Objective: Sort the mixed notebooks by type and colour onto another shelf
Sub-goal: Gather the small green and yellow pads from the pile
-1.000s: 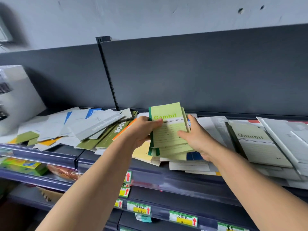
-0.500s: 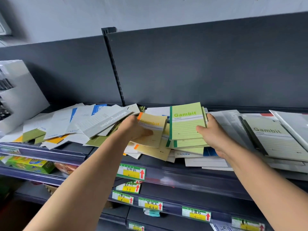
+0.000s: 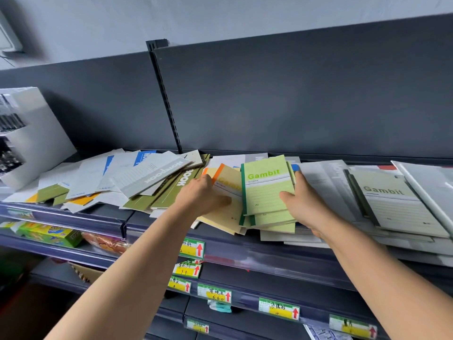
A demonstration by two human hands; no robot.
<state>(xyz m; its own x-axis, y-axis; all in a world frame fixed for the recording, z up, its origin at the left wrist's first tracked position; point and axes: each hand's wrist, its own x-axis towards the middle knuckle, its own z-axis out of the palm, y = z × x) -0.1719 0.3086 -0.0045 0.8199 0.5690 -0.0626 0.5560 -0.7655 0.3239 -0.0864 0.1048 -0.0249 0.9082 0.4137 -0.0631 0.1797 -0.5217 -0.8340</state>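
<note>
A stack of light green Gambit notebooks (image 3: 266,190) with dark green spines lies on the dark shelf (image 3: 245,253). My right hand (image 3: 305,204) grips its right edge, thumb on the top cover. Just left of it lies a yellow notebook (image 3: 229,192) with an orange spine, and my left hand (image 3: 201,195) grips that one, thumb on its cover. More mixed notebooks spread across the shelf: grey and white ones (image 3: 147,175) and olive green ones (image 3: 169,195) to the left, a grey-green Gambit notebook (image 3: 389,200) to the right.
A white display box (image 3: 36,128) stands at the shelf's far left. A dark back panel (image 3: 294,94) rises behind the notebooks. Lower shelves carry yellow price tags (image 3: 192,249) and green packaged goods (image 3: 49,233).
My left hand has let go of the green stack and moved left onto the yellow notebook. The green stack has settled flatter on the pile under my right hand.
</note>
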